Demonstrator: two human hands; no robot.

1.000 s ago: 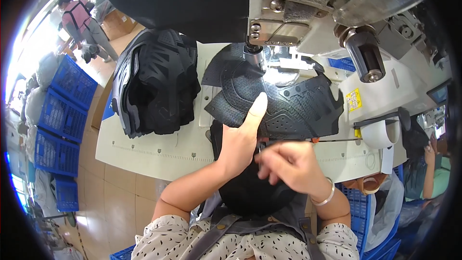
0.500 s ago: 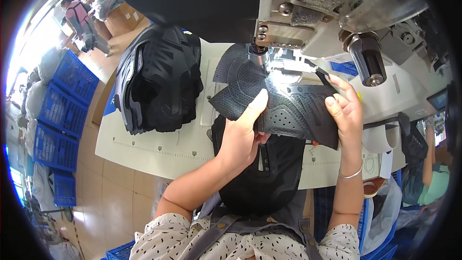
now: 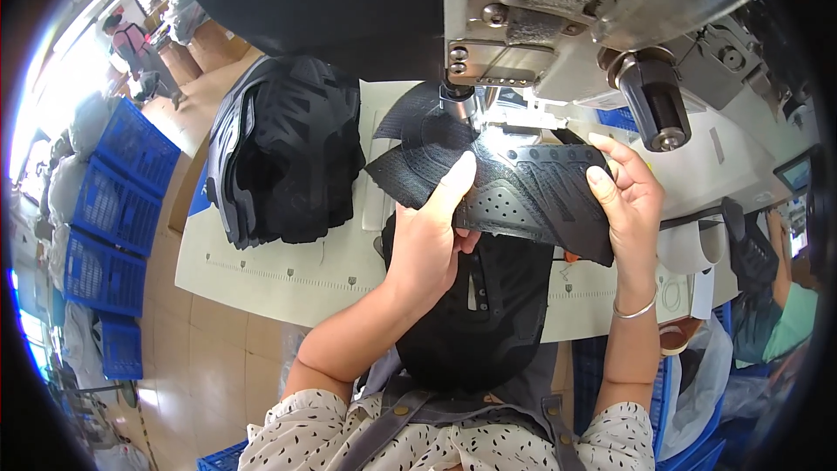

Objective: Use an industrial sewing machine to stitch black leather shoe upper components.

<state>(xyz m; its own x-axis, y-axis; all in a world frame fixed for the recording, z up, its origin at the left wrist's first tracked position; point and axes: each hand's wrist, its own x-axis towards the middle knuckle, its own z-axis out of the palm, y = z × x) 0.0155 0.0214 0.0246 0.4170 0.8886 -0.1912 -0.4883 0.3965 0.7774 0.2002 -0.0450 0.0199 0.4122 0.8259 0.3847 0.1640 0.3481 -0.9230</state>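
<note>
Black shoe upper (image 3: 501, 201) held by both hands beneath the head of a large sewing machine (image 3: 501, 61), over a pale table (image 3: 253, 288) with ruler marks (image 3: 290, 273) along its near edge. Farther off at left, a row of blue crates (image 3: 105, 209). On the table, left of the upper and apart from it, a thick stack of black uppers (image 3: 305, 148). Below the hands, between table edge and grey apron (image 3: 379, 426), another black piece (image 3: 488, 331). Left hand (image 3: 427, 240) closed on the upper's near side, thumb laid flat on top, other fingers curled underneath and mostly hidden. Right hand (image 3: 635, 209) closed too, thumb and fingertips parted only slightly, pinching the upper's right end. Close over its far side, beside a bright patch of light (image 3: 493, 139), a metal post (image 3: 458, 103). Around the right wrist, a thin bracelet (image 3: 635, 310). Between the hands, across the upper's side panel, a cluster of tiny punched holes (image 3: 494, 205).
</note>
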